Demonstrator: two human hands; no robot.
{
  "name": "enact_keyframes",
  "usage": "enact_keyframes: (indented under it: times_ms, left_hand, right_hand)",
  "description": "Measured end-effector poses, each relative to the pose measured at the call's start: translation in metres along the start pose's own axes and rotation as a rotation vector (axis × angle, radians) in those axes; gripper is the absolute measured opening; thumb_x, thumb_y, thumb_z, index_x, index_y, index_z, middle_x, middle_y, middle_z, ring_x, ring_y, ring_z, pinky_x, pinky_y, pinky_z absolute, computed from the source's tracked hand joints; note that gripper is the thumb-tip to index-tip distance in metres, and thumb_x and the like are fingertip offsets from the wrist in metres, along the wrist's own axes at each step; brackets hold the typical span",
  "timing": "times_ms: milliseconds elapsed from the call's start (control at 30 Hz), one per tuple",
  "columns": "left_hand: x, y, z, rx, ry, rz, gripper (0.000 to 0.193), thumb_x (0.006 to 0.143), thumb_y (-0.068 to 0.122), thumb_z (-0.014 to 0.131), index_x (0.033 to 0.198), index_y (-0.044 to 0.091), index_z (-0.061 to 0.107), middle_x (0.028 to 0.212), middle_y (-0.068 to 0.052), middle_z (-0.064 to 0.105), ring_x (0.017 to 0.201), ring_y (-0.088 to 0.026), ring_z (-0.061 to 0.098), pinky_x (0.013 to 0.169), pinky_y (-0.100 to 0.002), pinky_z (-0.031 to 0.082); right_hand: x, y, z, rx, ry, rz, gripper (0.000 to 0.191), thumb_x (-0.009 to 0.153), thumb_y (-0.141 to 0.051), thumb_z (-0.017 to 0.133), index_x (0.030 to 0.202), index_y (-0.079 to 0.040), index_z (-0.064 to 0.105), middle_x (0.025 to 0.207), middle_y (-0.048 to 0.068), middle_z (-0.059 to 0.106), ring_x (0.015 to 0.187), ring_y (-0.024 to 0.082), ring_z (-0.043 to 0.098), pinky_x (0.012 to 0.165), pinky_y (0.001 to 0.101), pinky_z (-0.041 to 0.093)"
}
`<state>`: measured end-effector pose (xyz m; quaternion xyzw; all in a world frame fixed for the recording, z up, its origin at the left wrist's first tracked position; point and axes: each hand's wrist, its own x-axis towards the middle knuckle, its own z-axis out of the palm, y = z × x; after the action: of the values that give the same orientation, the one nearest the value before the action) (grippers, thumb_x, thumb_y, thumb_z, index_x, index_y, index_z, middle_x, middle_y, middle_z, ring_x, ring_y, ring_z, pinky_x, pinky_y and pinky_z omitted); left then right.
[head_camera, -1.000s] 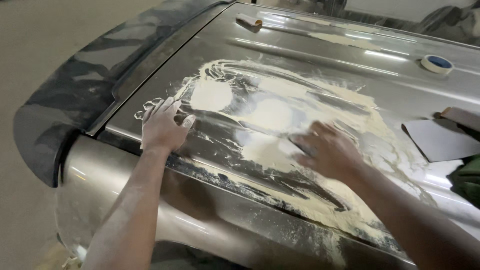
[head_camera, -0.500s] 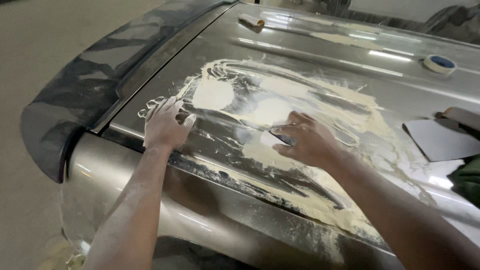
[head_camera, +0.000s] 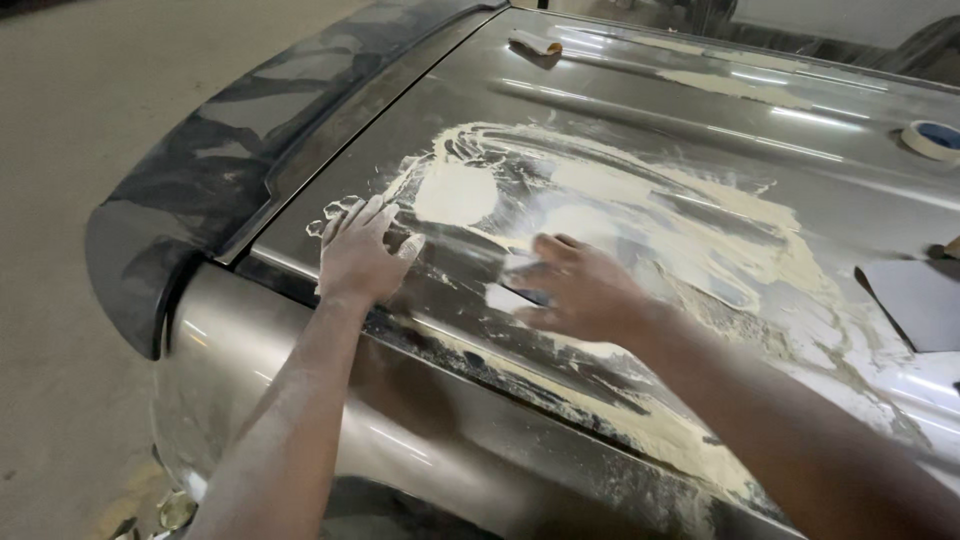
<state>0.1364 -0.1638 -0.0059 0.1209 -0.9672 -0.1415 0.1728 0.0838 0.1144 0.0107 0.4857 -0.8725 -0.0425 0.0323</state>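
A silver-grey car roof panel (head_camera: 620, 110) fills the view, smeared with pale yellow filler and sanding dust (head_camera: 690, 230). My left hand (head_camera: 358, 252) lies flat on the panel near its left edge, fingers spread, dusted white. My right hand (head_camera: 580, 290) presses a dark sanding sheet (head_camera: 520, 278) against the panel just right of the left hand; only the sheet's left edge shows under the fingers. Both forearms are coated with dust.
A dark rear spoiler (head_camera: 200, 180) runs along the panel's left side. A tape roll (head_camera: 932, 140) sits at the far right, a grey sheet of paper (head_camera: 915, 300) below it, and a small sanding block (head_camera: 535, 42) at the top. Concrete floor (head_camera: 100, 100) lies to the left.
My right hand has slid leftward across the filler with the sanding sheet, closing the gap to my left hand. The left hand has stayed planted.
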Motion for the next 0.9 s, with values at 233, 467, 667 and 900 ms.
enact_keyframes:
  times_ms: [233, 467, 667, 900]
  left_hand:
    - [-0.003, -0.008, 0.004, -0.006, 0.013, 0.045, 0.07, 0.092, 0.056, 0.056, 0.15, 0.017, 0.05, 0.163, -0.004, 0.038, 0.152, -0.022, 0.028, 0.125, -0.04, 0.015]
    - [0.002, -0.012, 0.011, 0.033, -0.001, 0.03, 0.072, 0.092, 0.057, 0.056, 0.151, 0.016, 0.047, 0.163, -0.005, 0.035, 0.152, -0.023, 0.024, 0.124, -0.043, 0.012]
    - [0.002, -0.004, 0.004, 0.029, -0.029, 0.016, 0.072, 0.092, 0.057, 0.056, 0.151, 0.017, 0.046, 0.163, -0.005, 0.034, 0.152, -0.023, 0.023, 0.125, -0.043, 0.011]
    - [-0.004, 0.0, -0.01, -0.003, -0.003, 0.004, 0.07, 0.093, 0.056, 0.055, 0.15, 0.018, 0.047, 0.163, -0.004, 0.036, 0.152, -0.021, 0.025, 0.124, -0.041, 0.014]
  right_hand:
    - [-0.052, 0.011, -0.006, 0.06, -0.12, 0.074, 0.067, 0.088, -0.06, 0.064, 0.149, -0.035, 0.051, 0.152, 0.013, 0.044, 0.138, 0.037, 0.041, 0.107, 0.0548, 0.044]
    - [-0.124, 0.041, 0.003, 0.095, -0.08, 0.157, 0.059, 0.08, -0.056, 0.069, 0.134, -0.033, 0.066, 0.137, 0.006, 0.059, 0.11, 0.022, 0.061, 0.086, 0.0366, 0.061]
    - [-0.052, 0.044, 0.017, 0.14, -0.026, 0.116, 0.058, 0.09, -0.052, 0.067, 0.142, -0.027, 0.063, 0.123, 0.01, 0.059, 0.105, 0.024, 0.061, 0.089, 0.0412, 0.06]
    - [0.008, 0.036, 0.007, 0.204, 0.065, 0.24, 0.057, 0.088, -0.055, 0.067, 0.137, -0.026, 0.065, 0.128, 0.013, 0.058, 0.114, 0.03, 0.059, 0.098, 0.047, 0.053]
